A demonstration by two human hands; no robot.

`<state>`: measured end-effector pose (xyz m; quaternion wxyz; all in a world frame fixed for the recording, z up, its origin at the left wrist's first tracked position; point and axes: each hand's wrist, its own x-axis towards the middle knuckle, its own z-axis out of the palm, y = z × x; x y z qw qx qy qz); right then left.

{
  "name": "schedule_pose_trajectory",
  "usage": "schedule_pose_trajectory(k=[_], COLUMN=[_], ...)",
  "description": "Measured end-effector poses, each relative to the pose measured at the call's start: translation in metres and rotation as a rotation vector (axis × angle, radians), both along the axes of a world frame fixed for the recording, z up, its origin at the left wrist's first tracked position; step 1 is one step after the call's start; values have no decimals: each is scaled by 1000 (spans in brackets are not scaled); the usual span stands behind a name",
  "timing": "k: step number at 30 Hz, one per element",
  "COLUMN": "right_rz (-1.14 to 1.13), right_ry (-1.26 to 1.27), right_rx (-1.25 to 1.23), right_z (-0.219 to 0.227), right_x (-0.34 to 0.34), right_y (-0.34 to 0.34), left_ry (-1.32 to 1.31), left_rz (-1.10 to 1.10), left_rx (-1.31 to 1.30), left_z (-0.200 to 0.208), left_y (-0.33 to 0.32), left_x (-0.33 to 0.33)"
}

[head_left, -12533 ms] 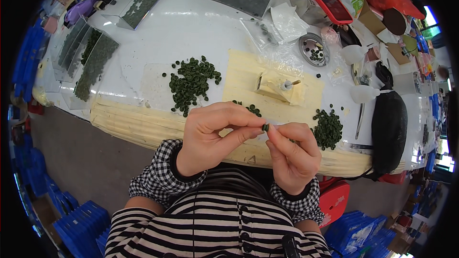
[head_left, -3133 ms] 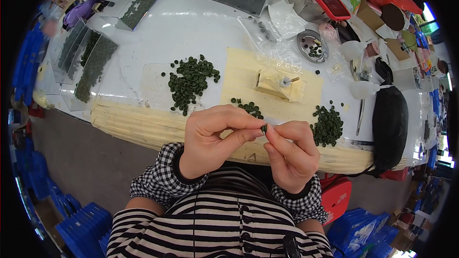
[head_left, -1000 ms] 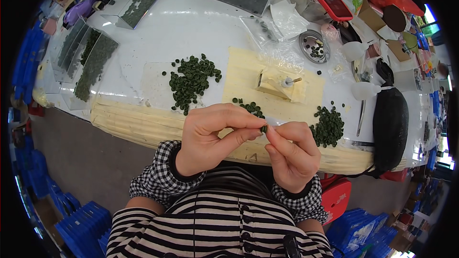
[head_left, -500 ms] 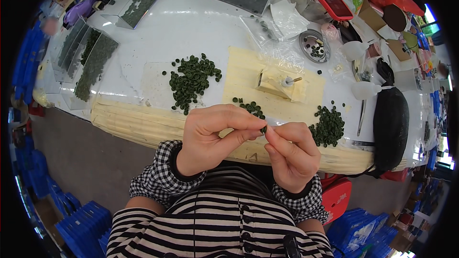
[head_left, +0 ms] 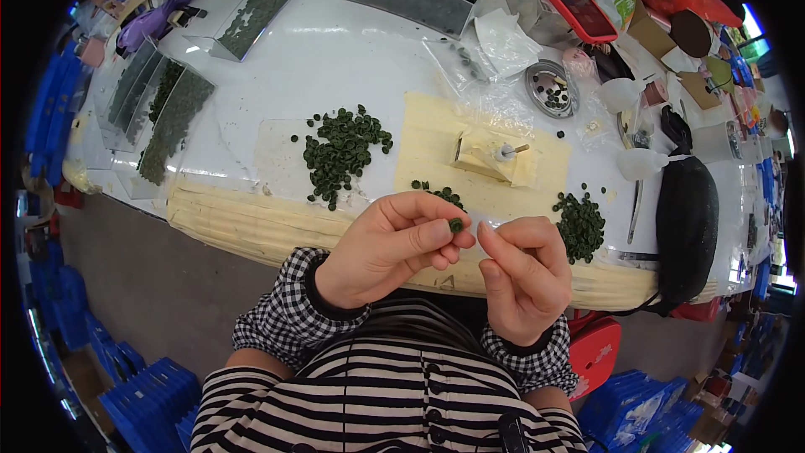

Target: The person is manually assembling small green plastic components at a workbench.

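Observation:
My left hand (head_left: 377, 253) is closed in a pinch, thumb and forefinger gripping a small dark green round cap-like piece (head_left: 455, 225) with its round face showing. Just to the right, my right hand (head_left: 528, 281) is curled with its fingers drawn together, its fingertips apart from the piece; whether they hold anything small is hidden. Beyond my hands a few more such pieces (head_left: 440, 192) lie at the edge of a yellowish sheet (head_left: 419, 138). A larger green pile (head_left: 342, 151) sits to the left, and a smaller pile (head_left: 579, 226) to the right of my right hand.
A yellow-wrapped block (head_left: 490, 159) with a small pin-like post stands on the sheet. Clear trays of green pieces (head_left: 411, 0) line the back and left. At right are a round metal dish (head_left: 552, 88), tweezers (head_left: 636, 210) and a black pouch (head_left: 686, 222). Padding (head_left: 226, 222) covers the front edge.
My hands have moved slightly apart; before, their fingertips met at the piece. The green piece stays in my left hand, now turned with its round face showing. The view has shifted slightly.

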<state>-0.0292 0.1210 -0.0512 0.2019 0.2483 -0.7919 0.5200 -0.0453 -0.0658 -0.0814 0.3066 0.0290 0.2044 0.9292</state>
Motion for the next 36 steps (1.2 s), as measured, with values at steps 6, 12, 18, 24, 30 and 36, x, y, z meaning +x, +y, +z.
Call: schedule_pose_trajectory(k=[6, 12, 18, 24, 30, 36], right_rz=[-7, -2, -7, -28, -9, -29], right_ry=[-3, 4, 17, -17, -37, -49], right_rx=[1, 14, 19, 33, -19, 0], right_z=[2, 1, 2, -2, -5, -6], right_x=[1, 1, 1, -1, -4, -3], right_y=[-1, -2, -3, -5, -6, -8], left_ry=[-72, -77, -49, 338, 395, 748], left_rz=[-38, -38, 8, 313, 426, 602], left_rx=[89, 94, 26, -450, -618, -875], left_z=[-2, -2, 0, 5, 13, 10], left_y=[-1, -1, 0, 5, 11, 7], left_x=[-2, -2, -1, 3, 4, 3])
